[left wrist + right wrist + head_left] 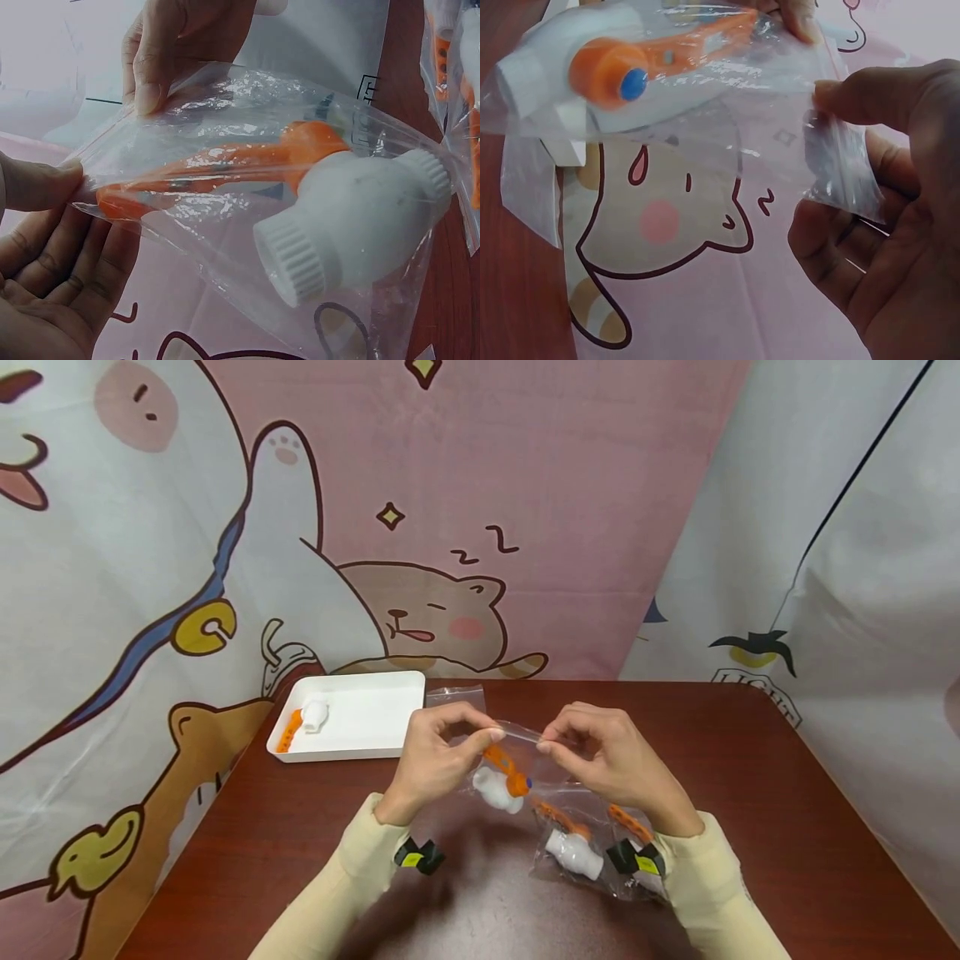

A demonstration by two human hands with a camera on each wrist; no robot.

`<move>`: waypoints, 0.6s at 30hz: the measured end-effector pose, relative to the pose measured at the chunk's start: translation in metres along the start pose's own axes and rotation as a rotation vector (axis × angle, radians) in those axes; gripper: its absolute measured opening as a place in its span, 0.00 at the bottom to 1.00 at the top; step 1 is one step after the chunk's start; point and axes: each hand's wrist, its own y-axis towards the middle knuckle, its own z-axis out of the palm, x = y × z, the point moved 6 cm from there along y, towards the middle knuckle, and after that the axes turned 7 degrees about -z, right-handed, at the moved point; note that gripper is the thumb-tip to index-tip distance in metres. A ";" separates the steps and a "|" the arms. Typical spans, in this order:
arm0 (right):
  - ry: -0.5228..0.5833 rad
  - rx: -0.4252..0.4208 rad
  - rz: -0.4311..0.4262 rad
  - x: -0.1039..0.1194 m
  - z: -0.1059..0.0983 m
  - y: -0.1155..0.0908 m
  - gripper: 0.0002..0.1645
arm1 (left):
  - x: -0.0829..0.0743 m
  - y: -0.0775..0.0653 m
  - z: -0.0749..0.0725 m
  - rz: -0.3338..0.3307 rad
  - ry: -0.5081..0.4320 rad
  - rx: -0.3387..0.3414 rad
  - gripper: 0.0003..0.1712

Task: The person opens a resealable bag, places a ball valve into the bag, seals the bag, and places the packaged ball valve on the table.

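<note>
A white plastic ball valve (495, 787) with an orange lever handle (247, 161) hangs inside a clear zip bag (199, 244). My left hand (437, 753) pinches the bag's top edge at one side, near the tip of the handle. On the other side my right hand (611, 762) pinches the same edge between thumb and fingers. The bag is held up off the table, its top stretched between both hands. A blue cap (634, 84) shows on the handle's round end in the right wrist view. Whether the zip is parted, I cannot tell.
A white tray (375, 718) at the back left holds another white valve (315, 717) with an orange handle. Beside it lies a flat clear bag (461, 695). More bagged valves (573, 853) lie on the brown table (780, 810) below my right forearm. A printed cloth hangs behind.
</note>
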 end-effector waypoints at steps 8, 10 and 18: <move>0.011 0.006 0.015 -0.005 -0.001 -0.003 0.04 | 0.004 -0.001 -0.007 -0.046 -0.004 -0.016 0.03; 0.023 0.003 0.003 -0.005 -0.001 -0.004 0.05 | 0.005 -0.001 -0.007 -0.045 -0.007 -0.012 0.03; 0.017 -0.003 -0.004 -0.004 -0.003 -0.005 0.04 | 0.003 -0.001 -0.006 -0.026 0.005 -0.015 0.03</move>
